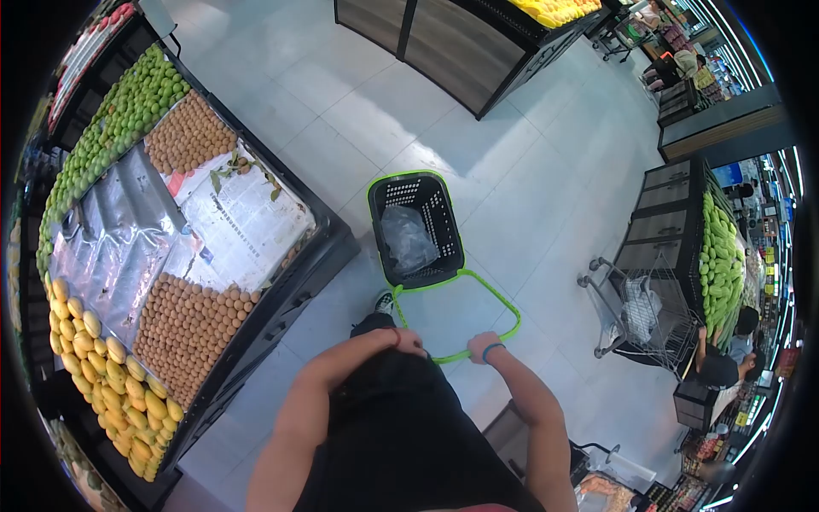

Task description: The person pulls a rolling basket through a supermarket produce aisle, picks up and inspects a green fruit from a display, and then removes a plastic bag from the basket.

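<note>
Big produce stand (281, 282) on the left, loaded with yellow mangoes (102, 358), brown round fruit (188, 328) and green fruit (119, 111). A wire trolley (648, 316) stands far right, another person beside it. On the floor ahead of the person sits the black shopping basket (444, 256) with a clear plastic bag (408, 239) inside. Its green handle (490, 299) reaches back near; the right hand (484, 346) is curled around it. The left hand (408, 341) rests closed near the handle's end; whether it grips, I can't tell.

Fruit display (153, 282) at left, wire cart (648, 311) and another shopper (725, 363) at right.
</note>
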A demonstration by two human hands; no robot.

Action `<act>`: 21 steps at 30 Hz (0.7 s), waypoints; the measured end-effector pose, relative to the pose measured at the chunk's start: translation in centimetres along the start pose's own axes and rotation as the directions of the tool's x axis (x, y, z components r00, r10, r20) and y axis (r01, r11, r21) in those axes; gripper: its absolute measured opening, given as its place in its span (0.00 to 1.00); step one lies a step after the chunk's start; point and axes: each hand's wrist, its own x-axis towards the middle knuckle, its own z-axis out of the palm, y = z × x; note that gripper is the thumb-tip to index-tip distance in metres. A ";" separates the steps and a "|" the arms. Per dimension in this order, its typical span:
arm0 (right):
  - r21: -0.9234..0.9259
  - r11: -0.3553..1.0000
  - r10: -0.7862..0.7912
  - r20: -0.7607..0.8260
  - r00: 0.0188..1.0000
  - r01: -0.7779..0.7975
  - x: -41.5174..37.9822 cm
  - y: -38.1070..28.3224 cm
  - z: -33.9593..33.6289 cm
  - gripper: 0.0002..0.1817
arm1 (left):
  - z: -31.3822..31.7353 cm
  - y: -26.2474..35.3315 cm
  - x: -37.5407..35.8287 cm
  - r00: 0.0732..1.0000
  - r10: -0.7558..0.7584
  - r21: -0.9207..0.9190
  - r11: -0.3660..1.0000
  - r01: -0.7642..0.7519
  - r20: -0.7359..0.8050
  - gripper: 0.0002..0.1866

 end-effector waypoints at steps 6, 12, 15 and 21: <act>-0.123 0.992 0.002 0.018 1.000 0.000 1.3 7.1 -2.4 0.12 | -4.9 -1.4 0.4 0.962 -0.125 -0.053 0.992 0.115 -0.242 0.26; -0.208 0.977 -0.047 0.041 0.998 0.054 2.8 13.0 -7.2 0.12 | -6.4 -5.6 0.0 0.746 -0.398 -0.273 0.916 0.294 -0.534 0.23; -0.255 0.963 -0.081 0.037 0.996 0.088 4.1 16.4 -9.2 0.12 | -7.9 -5.8 -1.1 0.544 -0.612 -0.505 0.788 0.353 -0.574 0.21; -0.341 0.925 -0.169 0.026 0.985 0.168 6.3 22.0 -14.3 0.12 | -7.3 -8.9 0.3 0.331 -0.777 -0.777 0.606 0.168 -0.535 0.17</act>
